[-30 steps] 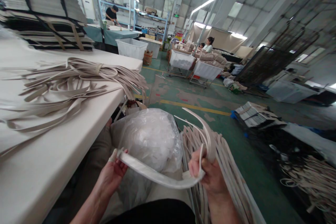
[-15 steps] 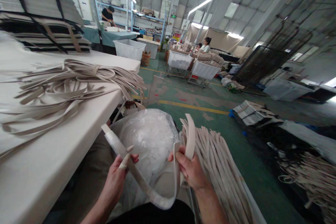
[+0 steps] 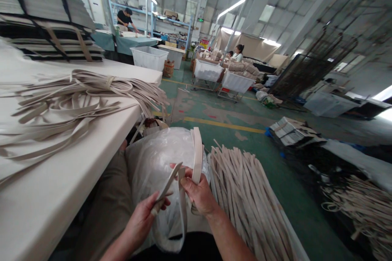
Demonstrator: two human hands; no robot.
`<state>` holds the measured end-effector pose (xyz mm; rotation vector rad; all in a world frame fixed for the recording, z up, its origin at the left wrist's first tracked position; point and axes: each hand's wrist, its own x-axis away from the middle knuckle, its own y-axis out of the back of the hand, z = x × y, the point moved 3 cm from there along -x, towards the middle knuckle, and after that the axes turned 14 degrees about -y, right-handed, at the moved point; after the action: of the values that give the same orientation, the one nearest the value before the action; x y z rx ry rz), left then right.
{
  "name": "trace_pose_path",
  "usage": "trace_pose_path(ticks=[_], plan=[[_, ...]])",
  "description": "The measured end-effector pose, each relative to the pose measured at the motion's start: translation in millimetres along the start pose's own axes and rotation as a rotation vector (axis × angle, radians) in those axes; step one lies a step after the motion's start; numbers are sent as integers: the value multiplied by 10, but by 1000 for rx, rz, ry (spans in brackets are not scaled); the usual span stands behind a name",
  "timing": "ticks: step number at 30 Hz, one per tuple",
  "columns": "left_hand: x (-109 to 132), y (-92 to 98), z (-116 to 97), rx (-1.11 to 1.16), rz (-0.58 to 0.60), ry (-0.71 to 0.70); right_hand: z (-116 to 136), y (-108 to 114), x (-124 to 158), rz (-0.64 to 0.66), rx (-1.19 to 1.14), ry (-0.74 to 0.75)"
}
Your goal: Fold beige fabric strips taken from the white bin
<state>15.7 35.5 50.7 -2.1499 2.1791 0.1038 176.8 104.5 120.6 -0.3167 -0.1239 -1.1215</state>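
Observation:
A beige fabric strap (image 3: 183, 216) hangs in a loop between my hands, over my lap. My left hand (image 3: 150, 209) pinches it near one end, which points up to the right. My right hand (image 3: 197, 191) grips the other side of the loop, with another strap length (image 3: 197, 151) standing up and curving above its fingers. The two hands are close together, the strap ends almost meeting. Behind them bulges a clear plastic bag (image 3: 159, 147). Beside my right forearm lies a thick pile of similar straps (image 3: 245, 195) in a pale bin.
On the left, a white table (image 3: 76, 175) carries a tied bundle of straps (image 3: 92, 85) and a strapped stack of panels (image 3: 52, 20). Further right are bundles (image 3: 297, 130) and more straps (image 3: 361, 208) on the floor. White carts (image 3: 235, 81) and other people are further back.
My right hand has moved left and my left hand slightly right and down, bringing them together. The strap end in my left hand now leans right instead of left, and the loop is narrower.

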Motion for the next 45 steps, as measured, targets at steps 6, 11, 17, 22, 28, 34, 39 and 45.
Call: trace_pose_path(ticks=[6,11,17,22,28,34,39,45], plan=[[20,-24,148,-62,115,-30,73,62,24,-16,15,52],[27,-32,-9,-145,275,-107,132,56,70,-43,99,138],[-3,-72,-323,-117,222,-280,111,-260,171,75,236,132],[-17,-117,-261,-160,203,-338,89,-344,238,132,440,70],[-5,-81,-125,-263,214,-365,40,-189,208,-57,507,95],[-41,-100,-195,-272,296,-349,-104,-180,133,-82,235,-14],[-39,-148,-196,-348,350,-339,-84,-156,119,-109,157,-40],[-22,-186,-4,-499,451,-276,54,67,100,-285,145,20]])
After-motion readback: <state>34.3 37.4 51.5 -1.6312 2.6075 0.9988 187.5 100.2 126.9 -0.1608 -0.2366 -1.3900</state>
